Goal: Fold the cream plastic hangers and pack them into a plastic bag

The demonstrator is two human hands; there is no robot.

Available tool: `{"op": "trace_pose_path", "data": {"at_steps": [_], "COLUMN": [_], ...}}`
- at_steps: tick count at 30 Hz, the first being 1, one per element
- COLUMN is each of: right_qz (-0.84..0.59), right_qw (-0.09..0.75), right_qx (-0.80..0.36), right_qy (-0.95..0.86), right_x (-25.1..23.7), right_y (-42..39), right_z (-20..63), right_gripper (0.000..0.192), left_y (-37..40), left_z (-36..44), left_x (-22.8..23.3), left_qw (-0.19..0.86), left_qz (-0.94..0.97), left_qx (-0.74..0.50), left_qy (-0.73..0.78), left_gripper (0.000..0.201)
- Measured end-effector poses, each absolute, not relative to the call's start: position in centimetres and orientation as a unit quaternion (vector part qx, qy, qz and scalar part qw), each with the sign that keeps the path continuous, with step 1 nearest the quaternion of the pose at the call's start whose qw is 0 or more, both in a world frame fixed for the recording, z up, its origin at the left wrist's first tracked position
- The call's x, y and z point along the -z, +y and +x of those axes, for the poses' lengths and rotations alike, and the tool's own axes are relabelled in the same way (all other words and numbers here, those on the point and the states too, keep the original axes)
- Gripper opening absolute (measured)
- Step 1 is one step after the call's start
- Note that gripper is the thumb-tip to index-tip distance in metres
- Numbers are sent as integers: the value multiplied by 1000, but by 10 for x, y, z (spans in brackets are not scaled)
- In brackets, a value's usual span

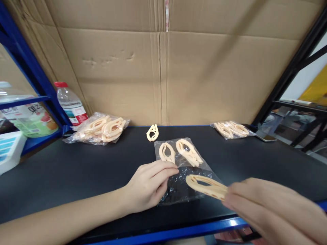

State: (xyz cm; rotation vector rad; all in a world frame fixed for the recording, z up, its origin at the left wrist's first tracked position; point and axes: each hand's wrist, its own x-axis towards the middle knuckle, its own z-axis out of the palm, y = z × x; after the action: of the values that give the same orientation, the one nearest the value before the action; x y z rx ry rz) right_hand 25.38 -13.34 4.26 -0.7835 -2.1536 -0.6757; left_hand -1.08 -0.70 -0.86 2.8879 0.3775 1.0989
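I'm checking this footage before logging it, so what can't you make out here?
- Right hand: motion-blurred, cut off by the frame's lower right edge; its grip on the cream plastic hanger is unclear.
- Clear plastic bag: its near left corner is hidden under the left hand.
- Red-capped water bottle: label print too small.

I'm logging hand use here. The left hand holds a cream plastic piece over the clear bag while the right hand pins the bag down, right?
Swapped. In the head view the right hand holds the cream plastic piece; the left hand pins the clear bag.
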Motion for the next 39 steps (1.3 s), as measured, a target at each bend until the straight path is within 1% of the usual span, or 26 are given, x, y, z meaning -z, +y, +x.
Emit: {"op": "trace_pose_path", "data": {"at_steps": [2, 3, 5, 9, 11, 13, 15, 19, 21, 22, 23, 24, 25, 26, 28, 31, 33, 35, 39], "right_qz": [-270, -266, -247, -216, -249, -276, -280, -322, -363, -389, -408, -411, -402, -388, -361, -340, -342, -346, -362], "right_qw": [292, 258, 240, 240, 219, 200, 222, 356, 380, 374, 346, 294, 229, 200, 153, 88, 52, 25, -4], "right_qx": [290, 283, 288, 367, 361, 330, 272, 115, 71, 65, 59, 62, 82, 89, 93, 99, 100, 100, 91], "right_qy": [-870, -885, -894, -872, -872, -880, -894, -870, -848, -839, -843, -860, -883, -895, -915, -931, -933, -933, -928], "right_x": [-40, -38, -32, -12, -5, -5, -12, -36, -43, -45, -46, -46, -46, -45, -41, -33, -27, -23, -23], "right_y": [-120, -111, -89, -52, -47, -50, -55, -39, -11, 7, 26, 45, 64, 82, 115, 150, 164, 172, 170], "right_z": [237, 229, 213, 190, 184, 182, 186, 203, 209, 210, 210, 207, 203, 197, 181, 155, 143, 137, 149], "right_gripper": [28, 31, 33, 24, 21, 20, 21, 21, 18, 16, 16, 18, 25, 30, 37, 54, 57, 51, 29], "left_y": [-8, -8, -9, -8, -7, -7, -6, -7, -7, -6, -6, -6, -6, -5, -5, -6, -7, -7, -6], "left_z": [-10, -10, -10, -11, -12, -12, -12, -12, -12, -12, -13, -13, -13, -13, -14, -14, -15, -16, -16], "left_x": [8, 8, 8, 9, 9, 10, 11, 9, 8, 8, 8, 8, 8, 8, 9, 9, 9, 9, 9], "left_qw": [12, 10, 3, -11, -7, 7, 21, 15, 2, -2, -5, -7, -8, -10, -16, -36, -57, -73, -67], "left_qz": [924, 922, 918, 913, 910, 905, 905, 921, 925, 927, 928, 930, 931, 931, 932, 936, 940, 942, 943], "left_qx": [-361, -366, -377, -390, -397, -403, -397, -365, -358, -354, -351, -348, -345, -344, -343, -330, -317, -307, -306], "left_qy": [124, 124, 126, 118, 121, 138, 149, 131, 126, 124, 123, 120, 118, 117, 118, 118, 115, 114, 112], "left_gripper": [41, 41, 40, 39, 39, 39, 40, 37, 35, 34, 34, 33, 32, 32, 31, 30, 30, 30, 29]}}
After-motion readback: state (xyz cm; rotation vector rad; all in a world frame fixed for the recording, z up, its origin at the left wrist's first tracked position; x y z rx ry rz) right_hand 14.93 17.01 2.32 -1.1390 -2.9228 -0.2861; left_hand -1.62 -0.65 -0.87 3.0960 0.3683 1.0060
